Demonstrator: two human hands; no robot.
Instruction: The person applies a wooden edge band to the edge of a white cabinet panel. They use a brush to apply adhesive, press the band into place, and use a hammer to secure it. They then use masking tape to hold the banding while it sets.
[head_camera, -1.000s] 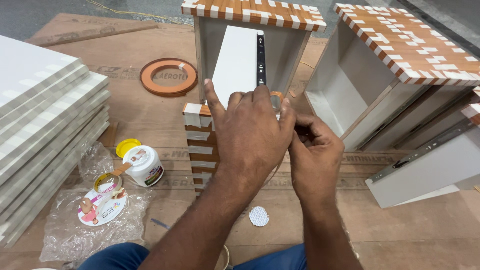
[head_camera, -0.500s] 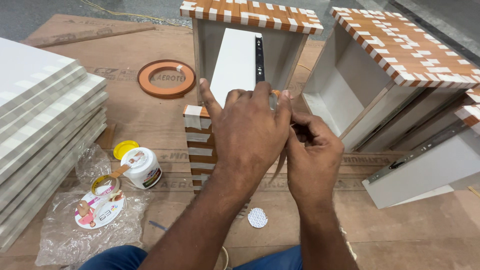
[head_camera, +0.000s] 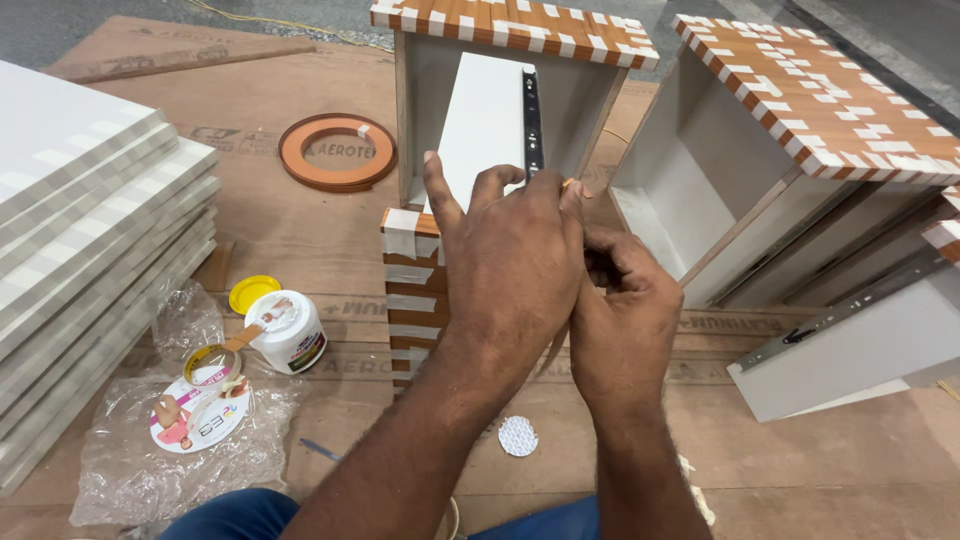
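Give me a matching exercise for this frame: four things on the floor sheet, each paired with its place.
Things:
1. orange ring-shaped roll of edge tape
2. small white plastic jar with its yellow lid off
3. stack of white laminated boards
4. small round white disc

Places:
A. far left edge
B. between the two forearms, near the bottom
C. upper left of the open wooden box
D. on the crinkled clear plastic bag's edge, lower left

Pairs: 1-C, 2-D, 3-A, 4-B
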